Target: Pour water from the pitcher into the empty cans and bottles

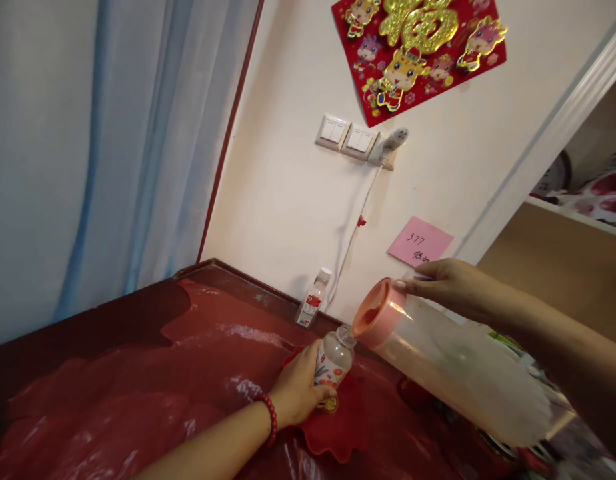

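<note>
My left hand (299,390) is wrapped around a clear bottle (334,363) with a printed label and no cap on its mouth. The bottle is held slightly tilted above a red scalloped mat (341,430). In my right hand (451,287) is a large translucent pitcher (453,363) with an orange-pink rim, its handle mostly hidden by the fingers. The pitcher lies tipped almost on its side, its rim against or just over the bottle's mouth. Whether liquid is flowing between them I cannot tell. Behind the bottle stands a small white-capped bottle (313,300).
A dark red table (138,373) under a wrinkled clear cover meets the wall. Light switches (345,137), a plugged-in white cord (355,230) and a pink note (421,241) are on the wall. A curtain (123,133) hangs left; shelves and clutter stand at the right.
</note>
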A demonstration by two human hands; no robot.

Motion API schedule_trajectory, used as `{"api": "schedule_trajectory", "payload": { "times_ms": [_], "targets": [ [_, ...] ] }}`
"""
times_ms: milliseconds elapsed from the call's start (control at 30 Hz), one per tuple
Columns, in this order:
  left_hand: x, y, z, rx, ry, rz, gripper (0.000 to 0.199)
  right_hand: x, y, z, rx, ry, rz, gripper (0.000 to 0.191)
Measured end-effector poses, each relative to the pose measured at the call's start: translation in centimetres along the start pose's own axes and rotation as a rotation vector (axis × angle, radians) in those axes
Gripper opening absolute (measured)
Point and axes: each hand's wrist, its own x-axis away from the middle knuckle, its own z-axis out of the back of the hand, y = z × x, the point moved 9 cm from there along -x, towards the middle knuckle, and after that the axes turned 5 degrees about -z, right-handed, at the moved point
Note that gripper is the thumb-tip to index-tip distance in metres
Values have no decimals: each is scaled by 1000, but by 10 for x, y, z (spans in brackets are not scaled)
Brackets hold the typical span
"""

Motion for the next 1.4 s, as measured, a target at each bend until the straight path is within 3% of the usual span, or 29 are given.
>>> {"api": "schedule_trajectory", "payload": {
  "times_ms": [933,1233,1400],
  "targets": [
    [0,3,2,14,2,8,67,-4,4,-4,6,-11,2,53],
    [1,3,3,27,11,9,66,1,-2,0,-61,40,36,49],
    [-2,4,3,27,16,-6,66,4,11,-5,-106,51,6,51]
  ]
}}
